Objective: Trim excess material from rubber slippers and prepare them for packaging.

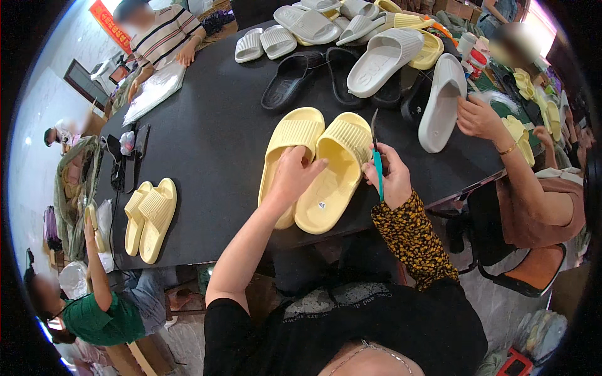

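Observation:
A pair of yellow slide slippers lies in front of me at the table's near edge. My left hand (295,174) grips the left slipper (290,133), its fingers tucked under the strap and its thumb pointing toward the other one. The right slipper (329,188) lies close against it, a small round white sticker on its insole. My right hand (392,177), beside that slipper's strap, is closed round a teal-handled tool (377,166) with a thin, dark, curved tip pointing away from me. Some of its fingers are hidden behind the slipper and the tool.
The black table (213,125) bears another yellow pair (150,216) at left and grey slippers (385,62) piled at the far side with black ones (291,78). At right a co-worker's hand (480,118) touches a grey slipper (443,103). Another person handles clear plastic bags (157,94).

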`<move>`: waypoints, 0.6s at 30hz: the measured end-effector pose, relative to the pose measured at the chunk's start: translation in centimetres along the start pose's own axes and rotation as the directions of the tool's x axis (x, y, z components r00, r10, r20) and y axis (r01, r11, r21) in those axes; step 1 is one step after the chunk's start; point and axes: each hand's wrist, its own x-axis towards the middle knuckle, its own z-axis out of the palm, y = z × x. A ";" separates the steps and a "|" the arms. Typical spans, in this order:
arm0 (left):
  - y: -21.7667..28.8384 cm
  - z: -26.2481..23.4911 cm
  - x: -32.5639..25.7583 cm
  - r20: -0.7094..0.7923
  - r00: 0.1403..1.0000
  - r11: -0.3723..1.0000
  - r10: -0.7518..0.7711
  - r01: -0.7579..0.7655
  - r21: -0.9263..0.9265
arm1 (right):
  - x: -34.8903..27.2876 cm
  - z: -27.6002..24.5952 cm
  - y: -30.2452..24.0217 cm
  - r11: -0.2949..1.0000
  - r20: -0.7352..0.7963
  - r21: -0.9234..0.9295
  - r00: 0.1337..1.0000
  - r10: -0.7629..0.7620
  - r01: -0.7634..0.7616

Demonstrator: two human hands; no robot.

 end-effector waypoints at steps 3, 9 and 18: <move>0.5 -0.3 1.7 0.055 0.995 0.994 -0.087 0.084 0.070 | 0.2 0.3 -0.2 0.996 0.043 -0.084 0.999 -0.001 0.004; -0.3 0.1 3.9 0.027 0.988 0.988 -0.155 0.155 -0.006 | 0.3 0.6 -0.1 0.998 0.100 -0.065 0.995 -0.002 0.009; 0.6 -3.4 0.2 -0.318 0.939 0.990 0.130 -0.141 -0.010 | 2.4 -1.2 -3.8 0.927 -0.069 -0.216 0.942 -0.328 0.306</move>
